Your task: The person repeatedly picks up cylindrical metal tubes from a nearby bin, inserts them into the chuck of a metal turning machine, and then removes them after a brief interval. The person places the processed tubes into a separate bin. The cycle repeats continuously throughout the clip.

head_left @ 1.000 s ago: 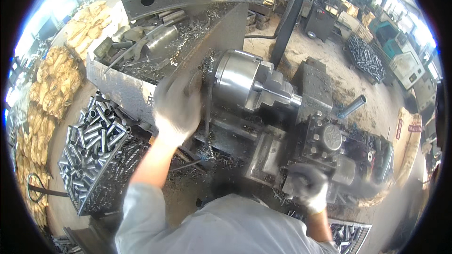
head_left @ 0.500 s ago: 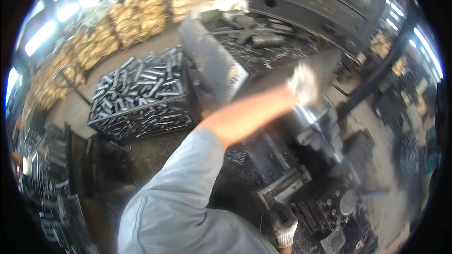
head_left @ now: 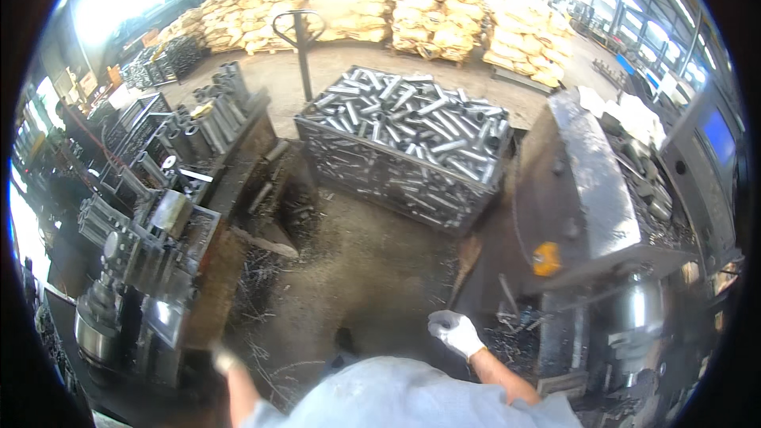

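Observation:
My right hand [head_left: 457, 334], in a white work glove with dark, soiled fingertips, hangs in front of my body, left of the lathe on the right. Its fingers curl in, and nothing shows in them. My left hand [head_left: 225, 360] is low at the left, smeared by motion, beside the bench edge; its fingers cannot be made out. The lathe's shiny chuck [head_left: 638, 309] is at the right, apart from both hands. At the left a bench [head_left: 226, 269] carries upright metal tubes [head_left: 208, 128] and a second round chuck-like metal part [head_left: 97, 333].
A wire-sided bin [head_left: 396, 178] heaped with short metal tubes stands ahead. Behind it are a pallet-truck handle [head_left: 301, 51] and stacked yellowish sacks [head_left: 440, 20]. A grey metal guard [head_left: 590, 182] rises at the right. Metal shavings [head_left: 265, 349] litter the floor.
The view has swung left, away from the lathe. My left arm, earlier stretched across to the chuck, is now low at the left. My right hand has come off the lathe's carriage area.

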### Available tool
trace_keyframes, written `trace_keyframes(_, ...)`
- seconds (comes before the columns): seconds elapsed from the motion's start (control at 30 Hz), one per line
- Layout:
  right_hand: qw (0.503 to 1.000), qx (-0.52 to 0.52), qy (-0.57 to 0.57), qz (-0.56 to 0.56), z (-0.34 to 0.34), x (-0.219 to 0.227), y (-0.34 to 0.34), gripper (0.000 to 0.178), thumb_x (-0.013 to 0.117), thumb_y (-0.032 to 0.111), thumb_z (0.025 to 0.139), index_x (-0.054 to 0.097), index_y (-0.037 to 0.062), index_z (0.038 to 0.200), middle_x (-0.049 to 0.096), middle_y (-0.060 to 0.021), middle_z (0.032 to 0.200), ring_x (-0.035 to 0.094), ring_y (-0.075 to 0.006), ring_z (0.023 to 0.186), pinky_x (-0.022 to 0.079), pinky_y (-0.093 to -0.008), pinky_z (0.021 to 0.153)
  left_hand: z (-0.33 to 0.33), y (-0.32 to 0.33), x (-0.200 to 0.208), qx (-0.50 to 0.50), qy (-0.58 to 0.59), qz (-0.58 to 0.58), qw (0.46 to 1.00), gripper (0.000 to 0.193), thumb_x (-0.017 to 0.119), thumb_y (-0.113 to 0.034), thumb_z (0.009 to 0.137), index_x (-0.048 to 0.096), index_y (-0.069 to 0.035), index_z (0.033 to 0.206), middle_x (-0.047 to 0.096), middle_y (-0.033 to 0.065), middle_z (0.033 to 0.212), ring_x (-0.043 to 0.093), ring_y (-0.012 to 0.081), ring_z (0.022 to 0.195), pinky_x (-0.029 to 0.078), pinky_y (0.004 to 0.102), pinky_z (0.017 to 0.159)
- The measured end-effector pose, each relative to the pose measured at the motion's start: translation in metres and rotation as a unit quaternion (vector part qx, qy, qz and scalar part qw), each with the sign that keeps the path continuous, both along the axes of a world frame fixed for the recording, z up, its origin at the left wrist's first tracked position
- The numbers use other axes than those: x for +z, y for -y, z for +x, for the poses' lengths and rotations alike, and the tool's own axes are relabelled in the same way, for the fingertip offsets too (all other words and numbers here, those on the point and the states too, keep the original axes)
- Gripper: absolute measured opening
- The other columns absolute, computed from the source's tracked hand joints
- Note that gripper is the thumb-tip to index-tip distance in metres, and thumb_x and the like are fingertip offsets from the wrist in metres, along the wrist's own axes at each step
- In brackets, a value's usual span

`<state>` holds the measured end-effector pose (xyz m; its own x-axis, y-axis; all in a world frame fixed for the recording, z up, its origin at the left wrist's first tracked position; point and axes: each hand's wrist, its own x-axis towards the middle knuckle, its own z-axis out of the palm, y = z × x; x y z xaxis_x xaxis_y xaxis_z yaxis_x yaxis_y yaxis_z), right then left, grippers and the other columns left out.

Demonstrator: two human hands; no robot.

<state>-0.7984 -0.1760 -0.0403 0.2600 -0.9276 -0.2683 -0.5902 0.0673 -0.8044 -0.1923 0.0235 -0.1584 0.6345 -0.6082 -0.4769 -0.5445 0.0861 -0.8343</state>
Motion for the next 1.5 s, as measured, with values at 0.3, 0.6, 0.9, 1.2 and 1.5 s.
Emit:
trace_keyframes(0.3, 0.940, 0.330, -0.092, 0.007, 0.252, -0.013, 0.085, 0.046, 0.067, 0.036, 0.094, 0.076, 0.0076, 0.129, 0.077, -0.0190, 0.127, 0.071, -0.0372, 0.121, 0.055, -0.0429, 0.106, 0.063, -0.074, -0.007, 0.486, -0.162, -0.407, 0.756, 0.041, 0.052, -0.027, 0.111, 0.068, -0.010, 0.145, 0.065, 0.0076, 0.148, 0.060, 0.0274, 0.135, 0.044, 0.0568, 0.109)
trace_keyframes(0.6, 0.882, 0.445, -0.149, -0.037, 0.301, -0.082, 0.120, 0.043, 0.071, 0.035, 0.086, 0.079, 0.0104, 0.120, 0.079, -0.0198, 0.114, 0.075, -0.0405, 0.108, 0.058, -0.0489, 0.096, 0.044, -0.002, -0.054, 0.461, -0.420, -0.573, 0.532, 0.036, 0.055, -0.026, 0.110, 0.069, -0.008, 0.138, 0.068, 0.0092, 0.136, 0.064, 0.0253, 0.124, 0.048, 0.0515, 0.104)
trace_keyframes(0.9, 0.897, 0.392, -0.202, 0.015, 0.266, -0.121, 0.197, 0.040, 0.074, 0.032, 0.082, 0.082, 0.0144, 0.117, 0.080, -0.0176, 0.114, 0.075, -0.0386, 0.109, 0.059, -0.0472, 0.096, 0.018, -0.025, -0.077, 0.553, -0.408, -0.577, 0.441, 0.033, 0.058, -0.026, 0.110, 0.070, -0.005, 0.132, 0.071, 0.0107, 0.124, 0.068, 0.0232, 0.113, 0.052, 0.0463, 0.098)
trace_keyframes(1.2, 0.964, 0.183, -0.191, -0.036, 0.147, -0.122, 0.374, 0.046, 0.071, 0.038, 0.084, 0.081, 0.0126, 0.120, 0.078, -0.0180, 0.123, 0.073, -0.0387, 0.116, 0.058, -0.0462, 0.101, -0.033, 0.016, -0.098, 0.682, -0.340, -0.504, 0.406, 0.030, 0.061, -0.025, 0.109, 0.071, -0.003, 0.126, 0.075, 0.0123, 0.113, 0.071, 0.0212, 0.102, 0.056, 0.0410, 0.093)
trace_keyframes(1.5, 0.727, -0.437, 0.514, 0.125, -0.110, -0.202, 0.730, 0.059, 0.073, 0.021, 0.101, 0.051, 0.0024, 0.153, 0.070, -0.0188, 0.126, 0.072, -0.0388, 0.111, 0.064, -0.0545, 0.093, -0.145, 0.470, -0.011, 0.392, -0.637, -0.427, 0.508, 0.030, 0.065, -0.026, 0.108, 0.070, 0.001, 0.122, 0.076, 0.0119, 0.102, 0.073, 0.0188, 0.095, 0.058, 0.0323, 0.087)
